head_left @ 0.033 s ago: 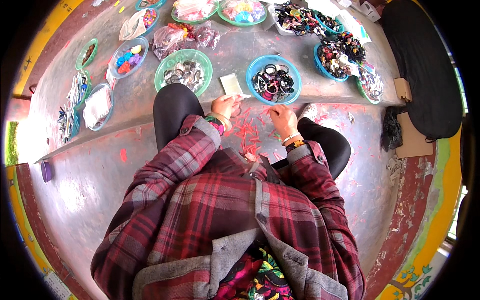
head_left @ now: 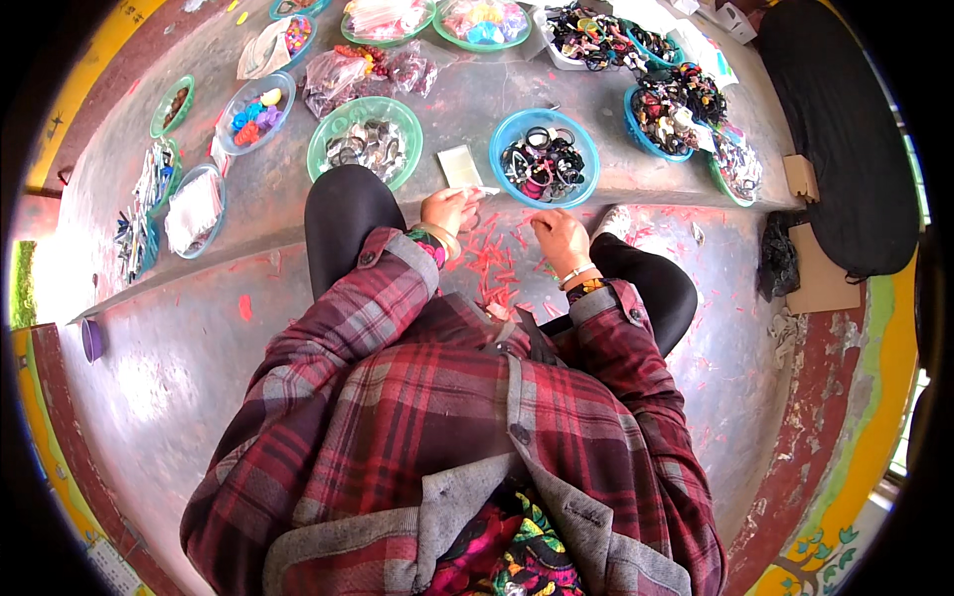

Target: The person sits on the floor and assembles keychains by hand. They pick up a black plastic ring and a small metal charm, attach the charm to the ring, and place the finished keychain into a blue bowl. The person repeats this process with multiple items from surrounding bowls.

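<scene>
My left hand point(head_left: 449, 211) is closed, its fingers pinching a small whitish-pink strip point(head_left: 481, 191) beside a flat, pale rectangular tray point(head_left: 458, 167). My right hand point(head_left: 562, 239) hovers a little apart to the right, fingers curled together near the front of a blue bowl point(head_left: 500, 171) of black hair ties and other small loops. What its fingertips hold, if anything, is too small to make out. Below and between both hands, many thin red scraps point(head_left: 489, 266) lie scattered on the floor. A green bowl point(head_left: 316, 149) with silvery and dark ring-like pieces stands left of the tray.
Bowls of small goods line the raised ledge, among them a blue-rimmed bowl point(head_left: 630, 111) heaped with dark bands. Clear plastic bags point(head_left: 333, 81) lie behind the green bowl. A long black cushion-like object point(head_left: 845, 149) and a cardboard piece point(head_left: 823, 270) are at right. A purple cup point(head_left: 91, 340) sits far left.
My right hand's fingers have shifted very slightly left. The left hand and its strip look unmoved.
</scene>
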Demonstrator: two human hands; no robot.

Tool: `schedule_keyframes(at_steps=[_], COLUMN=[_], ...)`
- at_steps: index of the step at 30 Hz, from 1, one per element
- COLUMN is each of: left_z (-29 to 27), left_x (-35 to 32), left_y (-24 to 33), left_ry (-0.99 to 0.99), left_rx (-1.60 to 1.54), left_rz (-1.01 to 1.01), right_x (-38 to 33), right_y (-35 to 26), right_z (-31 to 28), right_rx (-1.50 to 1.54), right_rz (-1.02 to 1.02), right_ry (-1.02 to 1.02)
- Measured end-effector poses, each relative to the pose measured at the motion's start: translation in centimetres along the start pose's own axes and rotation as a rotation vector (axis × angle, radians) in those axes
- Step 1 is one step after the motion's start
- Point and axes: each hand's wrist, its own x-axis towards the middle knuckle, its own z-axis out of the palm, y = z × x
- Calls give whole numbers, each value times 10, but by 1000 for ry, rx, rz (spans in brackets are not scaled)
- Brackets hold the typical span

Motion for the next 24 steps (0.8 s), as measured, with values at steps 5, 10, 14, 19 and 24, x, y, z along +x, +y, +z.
schedule_keyframes(at_steps=[5, 10, 14, 19, 24], left_z=[-4, -4, -6, -6, -4], left_x=[4, 6, 8, 9, 13], left_y=[-6, -8, -12, -13, -12], left_ry=[-72, -80, -81, -59, -65], left_rx=[-13, -9, -24, -12, -8], left_rz=[-31, -31, -30, -29, -32], right_x=[-3, -5, -10, -3, -11], right_y=[-1, -16, -21, -12, 26], right_z=[3, -4, 0, -5, 21], right_rx=[-98, -160, -149, 240, -659], right_rz=[-270, -90, -94, 2, -8], right_ry=[-57, -329, -264, -536, -901])
